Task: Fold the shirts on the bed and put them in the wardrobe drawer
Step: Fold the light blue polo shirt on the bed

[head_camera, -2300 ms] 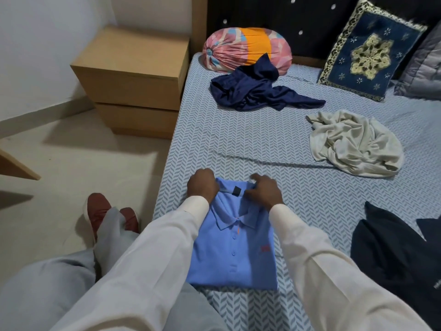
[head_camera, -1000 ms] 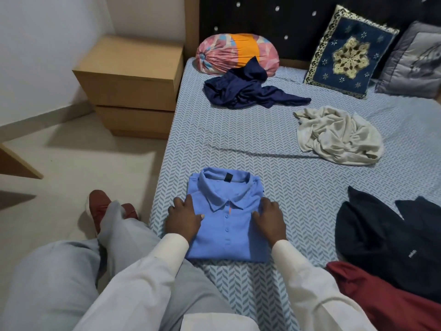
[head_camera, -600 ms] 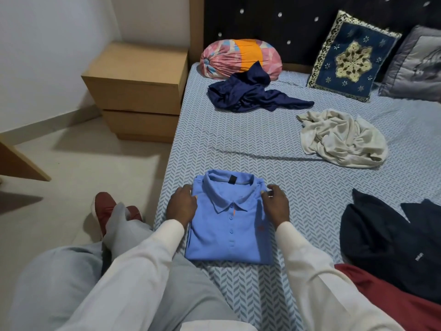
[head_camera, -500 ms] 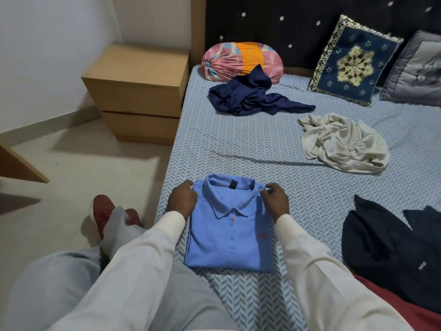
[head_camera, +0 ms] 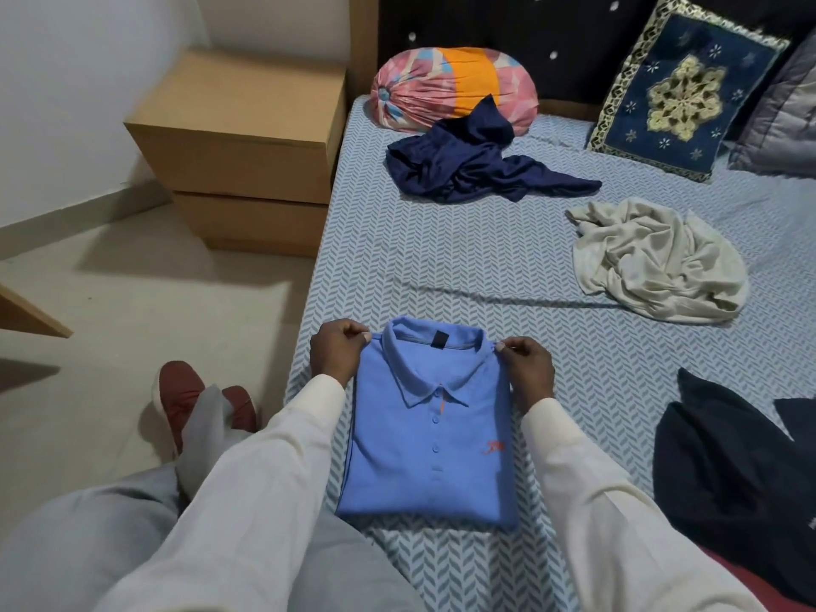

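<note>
A folded light blue polo shirt [head_camera: 430,439] lies collar-up on the bed [head_camera: 463,267] near its left edge. My left hand [head_camera: 338,353] pinches the shirt's top left corner at the shoulder. My right hand [head_camera: 527,368] pinches the top right corner. Unfolded shirts lie around: a navy one [head_camera: 477,170] near the headboard, a cream one [head_camera: 653,262] to the right, a black one [head_camera: 733,470] at the near right, and a red one [head_camera: 759,589] peeks in at the bottom right corner.
A wooden bedside cabinet [head_camera: 243,148] with two drawers stands left of the bed. A pink and orange bolster [head_camera: 441,86], a blue embroidered cushion [head_camera: 680,90] and a grey pillow [head_camera: 786,125] line the headboard. My legs and red shoes [head_camera: 181,395] are on the floor at left.
My hands slid from the shirt's collar down its sides, then back up to its top corners, which they now pinch. The shirt itself has stayed folded in place.
</note>
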`<state>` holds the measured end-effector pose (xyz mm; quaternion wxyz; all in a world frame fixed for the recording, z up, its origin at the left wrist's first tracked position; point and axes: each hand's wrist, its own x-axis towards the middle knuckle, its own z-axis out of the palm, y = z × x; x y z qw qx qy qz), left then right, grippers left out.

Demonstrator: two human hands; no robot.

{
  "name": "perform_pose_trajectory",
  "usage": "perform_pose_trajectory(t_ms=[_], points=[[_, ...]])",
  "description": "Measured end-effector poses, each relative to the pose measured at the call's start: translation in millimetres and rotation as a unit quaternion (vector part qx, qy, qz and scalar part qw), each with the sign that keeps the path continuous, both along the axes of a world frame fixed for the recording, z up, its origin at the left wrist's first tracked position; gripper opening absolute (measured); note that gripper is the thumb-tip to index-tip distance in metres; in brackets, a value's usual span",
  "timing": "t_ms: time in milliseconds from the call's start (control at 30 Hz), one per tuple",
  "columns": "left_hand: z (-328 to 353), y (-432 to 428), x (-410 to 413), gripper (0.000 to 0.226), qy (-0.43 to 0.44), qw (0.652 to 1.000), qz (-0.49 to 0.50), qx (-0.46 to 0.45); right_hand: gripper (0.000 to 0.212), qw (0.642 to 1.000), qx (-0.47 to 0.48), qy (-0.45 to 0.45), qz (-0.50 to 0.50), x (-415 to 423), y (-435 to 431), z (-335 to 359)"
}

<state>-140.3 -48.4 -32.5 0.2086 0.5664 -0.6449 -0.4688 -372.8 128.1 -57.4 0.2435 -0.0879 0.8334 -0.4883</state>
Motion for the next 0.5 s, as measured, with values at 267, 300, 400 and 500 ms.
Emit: perform_pose_trajectory(t_ms=[267,300,400,500], points=[[4,28,14,0.039,-0.155,0.987,-0.038,-0.020,0.037,0.982,0.159,0.064,0.079,18,18,18],[3,37,24,0.046,-0.188,0.979,-0.078,-0.012,0.040,0.979,0.171,0.052,0.098,25,28,21],[6,69,60,0.063,-0.277,0.939,-0.197,0.046,0.050,0.969,0.183,0.004,0.167,54,73,30],[15,102,87,0.069,-0.336,0.897,-0.269,0.099,0.035,0.952,0.160,-0.058,0.254,89,122,36]])
